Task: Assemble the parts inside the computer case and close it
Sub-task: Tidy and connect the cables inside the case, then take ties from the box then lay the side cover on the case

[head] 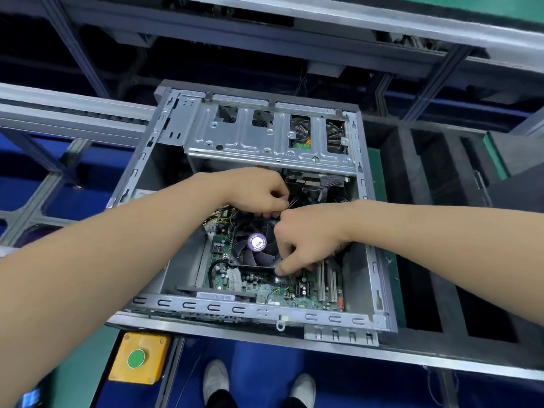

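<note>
Your left hand (259, 194) is curled, pinching thin dark wires (294, 201) at the fan's 12 o'clock. The fan (250, 245), black bladed plastic with a round purple label, sits on the green board (265, 290) inside the open steel case (379, 290). Your right hand (306, 240), the nearer one, curls over the fan's 3 o'clock edge. Whether it pinches anything, I cannot tell.

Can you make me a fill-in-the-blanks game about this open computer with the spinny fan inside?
1. The fan in the computer case has a round ____ sticker in its middle.
2. The yellow box has a big round ____ button.
3. On the blue floor below, the person's two shoes are ____.

Missing words: purple, green, white.
</note>
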Motion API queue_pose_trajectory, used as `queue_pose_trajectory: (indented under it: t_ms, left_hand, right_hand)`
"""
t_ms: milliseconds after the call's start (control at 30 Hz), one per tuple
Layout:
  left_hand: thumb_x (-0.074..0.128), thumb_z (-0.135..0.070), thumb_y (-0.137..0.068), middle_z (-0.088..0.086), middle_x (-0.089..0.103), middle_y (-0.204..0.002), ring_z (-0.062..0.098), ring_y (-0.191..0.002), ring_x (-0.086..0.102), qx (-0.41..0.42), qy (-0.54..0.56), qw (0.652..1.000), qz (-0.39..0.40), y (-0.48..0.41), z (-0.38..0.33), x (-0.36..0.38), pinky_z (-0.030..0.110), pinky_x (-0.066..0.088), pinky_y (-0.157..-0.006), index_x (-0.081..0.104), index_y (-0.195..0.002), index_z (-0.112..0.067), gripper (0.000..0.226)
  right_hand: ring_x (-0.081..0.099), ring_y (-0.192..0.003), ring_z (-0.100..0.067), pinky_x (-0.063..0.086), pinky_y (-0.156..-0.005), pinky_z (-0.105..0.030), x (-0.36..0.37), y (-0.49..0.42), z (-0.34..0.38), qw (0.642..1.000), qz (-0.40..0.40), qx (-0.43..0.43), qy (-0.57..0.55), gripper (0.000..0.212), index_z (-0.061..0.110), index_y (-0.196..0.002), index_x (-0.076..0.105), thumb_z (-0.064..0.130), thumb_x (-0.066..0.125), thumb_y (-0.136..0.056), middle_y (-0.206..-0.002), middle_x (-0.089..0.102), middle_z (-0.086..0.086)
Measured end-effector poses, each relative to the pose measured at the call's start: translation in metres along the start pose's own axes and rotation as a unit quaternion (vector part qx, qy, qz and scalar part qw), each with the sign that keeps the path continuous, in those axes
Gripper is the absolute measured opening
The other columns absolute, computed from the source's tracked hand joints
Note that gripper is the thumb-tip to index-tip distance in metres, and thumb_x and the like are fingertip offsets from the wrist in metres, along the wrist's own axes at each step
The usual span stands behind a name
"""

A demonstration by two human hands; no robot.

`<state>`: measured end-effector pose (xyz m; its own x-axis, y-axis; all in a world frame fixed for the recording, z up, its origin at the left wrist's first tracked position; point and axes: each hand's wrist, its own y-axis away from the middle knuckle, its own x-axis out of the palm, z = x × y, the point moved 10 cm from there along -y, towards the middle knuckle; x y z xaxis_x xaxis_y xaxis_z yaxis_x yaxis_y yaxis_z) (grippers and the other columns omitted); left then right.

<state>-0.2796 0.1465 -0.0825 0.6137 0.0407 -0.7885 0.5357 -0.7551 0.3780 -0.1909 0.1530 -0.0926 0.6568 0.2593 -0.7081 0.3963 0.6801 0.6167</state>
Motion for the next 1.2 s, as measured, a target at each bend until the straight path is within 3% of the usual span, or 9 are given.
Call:
queue_pose_trajectory:
  t_ms: [200, 334, 400, 467, 567, 734, 834, 1001, 1201]
  left_hand:
    - [0.046, -0.031, -0.097, 0.001, 0.073, -0.089, 0.021, -0.085, 0.064, -0.037, 0.051, 0.996, -0.064, 0.02, -0.011, -0.01, 0.035, 0.048, -0.079, 0.072, -0.091, -0.011, 0.034]
    - [0.052, -0.014, -0.091, 0.003, 0.067, -0.074, 0.018, -0.069, 0.054, -0.071, 0.041, 0.986, -0.148, 0.045, -0.019, -0.02, 0.027, 0.037, -0.06, 0.065, -0.075, -0.009, 0.021]
    - [0.052, -0.02, -0.095, -0.007, 0.062, -0.064, 0.009, -0.06, 0.048, -0.103, 0.105, 0.962, -0.23, 0.075, -0.016, -0.037, 0.024, 0.032, -0.056, 0.058, -0.062, -0.021, 0.033]
    - [0.05, -0.028, -0.1, -0.007, 0.057, -0.059, 0.005, -0.057, 0.045, -0.133, 0.13, 0.93, -0.317, 0.11, -0.011, -0.059, 0.028, 0.035, -0.058, 0.05, -0.058, -0.022, 0.042]
    - [0.05, -0.03, -0.099, -0.007, 0.063, -0.067, 0.008, -0.063, 0.057, -0.193, 0.176, 0.866, -0.426, 0.188, 0.002, -0.077, 0.026, 0.045, -0.057, 0.059, -0.069, -0.02, 0.033]
    - [0.053, -0.031, -0.098, -0.004, 0.073, -0.074, 0.014, -0.064, 0.072, -0.282, 0.278, 0.717, -0.574, 0.348, 0.037, -0.046, 0.031, 0.058, -0.053, 0.068, -0.089, -0.024, 0.019]
    - [0.051, -0.033, -0.098, -0.007, 0.074, -0.075, 0.015, -0.063, 0.072, -0.327, 0.299, 0.65, -0.618, 0.437, 0.05, -0.007, 0.022, 0.052, -0.05, 0.068, -0.087, -0.026, 0.021]
    - [0.049, -0.03, -0.098, -0.001, 0.073, -0.071, 0.017, -0.059, 0.071, -0.384, 0.315, 0.559, -0.665, 0.567, 0.069, 0.058, 0.03, 0.053, -0.05, 0.068, -0.086, -0.02, 0.024]
    - [0.052, -0.026, -0.095, -0.002, 0.074, -0.076, 0.018, -0.07, 0.072, -0.457, 0.288, 0.434, -0.721, 0.724, 0.089, 0.112, 0.038, 0.06, -0.063, 0.07, -0.092, -0.027, 0.019]
  right_hand:
    - [0.044, -0.046, -0.014, 0.038, -0.052, -0.031, -0.017, 0.017, 0.01, 0.996, -0.081, 0.027, 0.018, 0.064, 0.009, -0.06, 0.06, 0.057, 0.053, -0.102, -0.047, 0.053, 0.003]
    - [0.053, -0.051, -0.011, 0.053, -0.063, -0.034, -0.05, 0.035, 0.018, 0.979, -0.198, 0.035, -0.019, 0.056, 0.011, -0.071, 0.069, 0.049, 0.05, -0.107, -0.057, 0.065, 0.001]
    - [0.053, -0.049, -0.006, 0.05, -0.057, -0.028, -0.07, 0.039, 0.028, 0.967, -0.25, 0.023, -0.03, 0.045, 0.021, -0.066, 0.068, 0.042, 0.056, -0.104, -0.051, 0.06, 0.007]
    - [0.051, -0.05, -0.003, 0.041, -0.052, -0.028, -0.093, 0.042, 0.039, 0.951, -0.305, 0.019, -0.046, 0.04, 0.033, -0.062, 0.058, 0.039, 0.061, -0.102, -0.051, 0.054, 0.011]
    - [0.056, -0.064, -0.012, 0.037, -0.053, -0.03, -0.13, 0.035, 0.075, 0.927, -0.372, 0.0, -0.049, 0.029, 0.029, -0.074, 0.064, 0.039, 0.06, -0.1, -0.062, 0.059, 0.013]
    - [0.067, -0.055, -0.008, 0.059, -0.067, -0.041, -0.173, 0.005, 0.192, 0.898, -0.407, -0.11, -0.128, 0.019, 0.032, -0.086, 0.075, 0.032, 0.058, -0.096, -0.064, 0.071, 0.006]
    - [0.069, -0.056, -0.008, 0.061, -0.076, -0.041, -0.177, -0.022, 0.275, 0.896, -0.388, -0.157, -0.147, 0.015, 0.031, -0.087, 0.071, 0.031, 0.062, -0.099, -0.066, 0.073, 0.007]
    - [0.073, -0.078, -0.018, 0.059, -0.082, -0.046, -0.158, -0.071, 0.408, 0.905, -0.348, -0.204, -0.136, 0.012, 0.025, -0.097, 0.076, 0.031, 0.065, -0.095, -0.079, 0.077, 0.004]
    - [0.071, -0.087, -0.017, 0.057, -0.081, -0.037, -0.135, -0.125, 0.557, 0.902, -0.319, -0.258, -0.136, 0.012, 0.025, -0.1, 0.076, 0.03, 0.068, -0.092, -0.087, 0.076, 0.005]
